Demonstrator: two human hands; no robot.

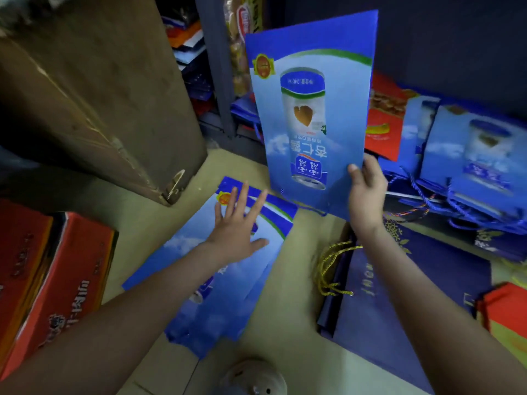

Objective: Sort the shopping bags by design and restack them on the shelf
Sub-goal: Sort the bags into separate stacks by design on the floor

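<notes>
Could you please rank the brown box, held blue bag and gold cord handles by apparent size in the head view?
brown box
held blue bag
gold cord handles
The box looks nearer, so its lead is unsure.

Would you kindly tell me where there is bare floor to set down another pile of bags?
A bare strip of floor runs between the flat blue bags and the navy bags; another patch lies between the brown carton, the red boxes and those blue bags. The right side is crowded with stacked bags.
</notes>
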